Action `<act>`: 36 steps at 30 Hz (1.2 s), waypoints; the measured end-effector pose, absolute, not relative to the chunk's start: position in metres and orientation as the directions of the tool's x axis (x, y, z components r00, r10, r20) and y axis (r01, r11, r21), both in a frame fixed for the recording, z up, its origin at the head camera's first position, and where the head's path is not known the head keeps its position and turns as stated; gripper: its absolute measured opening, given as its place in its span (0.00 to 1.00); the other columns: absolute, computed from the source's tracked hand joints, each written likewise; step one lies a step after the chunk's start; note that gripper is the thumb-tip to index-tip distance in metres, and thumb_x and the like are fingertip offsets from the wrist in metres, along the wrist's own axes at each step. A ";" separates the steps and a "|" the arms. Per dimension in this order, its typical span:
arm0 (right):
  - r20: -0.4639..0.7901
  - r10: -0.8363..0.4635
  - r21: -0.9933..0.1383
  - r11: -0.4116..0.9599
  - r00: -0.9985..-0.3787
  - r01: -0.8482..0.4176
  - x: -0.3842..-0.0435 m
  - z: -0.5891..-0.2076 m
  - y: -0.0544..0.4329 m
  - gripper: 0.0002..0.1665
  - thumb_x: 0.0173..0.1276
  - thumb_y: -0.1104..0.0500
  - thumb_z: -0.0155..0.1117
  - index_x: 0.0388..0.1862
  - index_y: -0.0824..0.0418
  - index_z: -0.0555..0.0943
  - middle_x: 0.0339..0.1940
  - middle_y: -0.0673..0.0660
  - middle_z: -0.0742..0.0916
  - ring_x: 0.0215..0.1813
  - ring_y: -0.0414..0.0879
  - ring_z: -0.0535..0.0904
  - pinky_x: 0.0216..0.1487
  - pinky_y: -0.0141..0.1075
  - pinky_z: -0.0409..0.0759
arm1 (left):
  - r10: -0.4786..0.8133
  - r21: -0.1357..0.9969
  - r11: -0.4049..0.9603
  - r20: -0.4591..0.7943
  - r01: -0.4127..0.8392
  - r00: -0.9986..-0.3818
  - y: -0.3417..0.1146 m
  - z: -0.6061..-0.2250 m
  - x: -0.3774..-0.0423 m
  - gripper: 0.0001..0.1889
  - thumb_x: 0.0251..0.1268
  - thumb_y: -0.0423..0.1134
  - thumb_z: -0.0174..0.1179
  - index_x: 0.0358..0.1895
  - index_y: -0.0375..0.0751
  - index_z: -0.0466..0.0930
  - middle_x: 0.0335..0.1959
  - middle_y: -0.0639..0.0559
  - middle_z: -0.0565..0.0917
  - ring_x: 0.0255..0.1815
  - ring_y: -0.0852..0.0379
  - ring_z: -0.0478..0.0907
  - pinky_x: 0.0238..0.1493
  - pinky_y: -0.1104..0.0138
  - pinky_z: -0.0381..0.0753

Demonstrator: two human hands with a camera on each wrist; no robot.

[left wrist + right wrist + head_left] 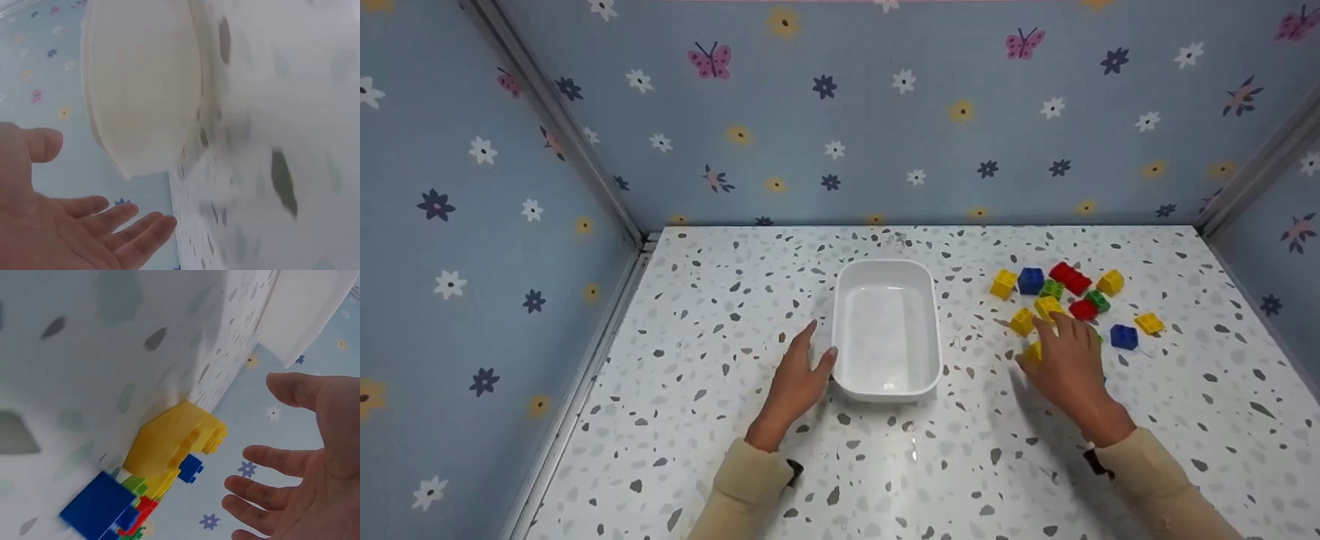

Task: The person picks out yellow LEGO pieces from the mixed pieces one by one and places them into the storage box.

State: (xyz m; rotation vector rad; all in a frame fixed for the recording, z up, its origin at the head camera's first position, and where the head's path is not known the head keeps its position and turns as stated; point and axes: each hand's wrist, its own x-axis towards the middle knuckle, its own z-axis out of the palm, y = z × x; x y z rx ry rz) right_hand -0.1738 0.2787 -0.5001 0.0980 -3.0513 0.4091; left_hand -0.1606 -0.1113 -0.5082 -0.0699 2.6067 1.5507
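Note:
A white plastic tub (885, 330) stands on the speckled table, with no contents visible inside. Beside its left wall is my left hand (799, 382), fingers extended and thumb spread toward the rim; the left wrist view shows a gap between that hand and the tub wall (143, 84). My right hand (1069, 367) hovers over the near side of a group of toy building bricks. Its fingers are loosely extended and hold nothing in the right wrist view. Closest to it lie a yellow brick (163, 439) and a blue brick (98, 506). In the head view it partly covers several bricks.
Around the right hand lie more loose bricks: a red one (1070, 278), a dark blue one (1030, 281), a green one (1098, 301) and a flat yellow one (1149, 323). Flower-patterned panels (870, 135) enclose the table (720, 300) at the back and sides.

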 end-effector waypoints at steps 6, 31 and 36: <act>0.069 -0.034 -0.239 0.970 -0.997 -0.050 -0.170 -0.505 0.292 0.38 0.68 0.56 0.76 0.70 0.75 0.74 0.72 0.77 0.70 0.72 0.77 0.61 0.76 0.71 0.54 | -0.038 0.913 0.390 -0.117 -0.123 -0.992 -0.100 -0.511 -0.155 0.32 0.81 0.41 0.58 0.82 0.37 0.61 0.80 0.38 0.67 0.75 0.38 0.71 0.69 0.45 0.77; 0.036 -0.037 -0.210 0.977 -0.999 -0.044 -0.172 -0.517 0.310 0.21 0.68 0.61 0.73 0.49 0.79 0.85 0.66 0.80 0.75 0.70 0.78 0.64 0.76 0.74 0.52 | -0.095 0.947 0.314 -0.040 -0.068 -0.995 -0.091 -0.515 -0.153 0.25 0.75 0.26 0.58 0.74 0.34 0.72 0.71 0.38 0.78 0.56 0.47 0.81 0.51 0.59 0.86; 0.048 -0.043 -0.209 0.976 -0.998 -0.052 -0.173 -0.518 0.310 0.20 0.68 0.61 0.72 0.47 0.80 0.85 0.65 0.80 0.75 0.69 0.78 0.64 0.75 0.74 0.53 | -0.099 0.949 0.306 -0.046 -0.074 -0.994 -0.091 -0.514 -0.153 0.25 0.74 0.25 0.58 0.72 0.34 0.74 0.70 0.38 0.78 0.51 0.49 0.81 0.46 0.61 0.87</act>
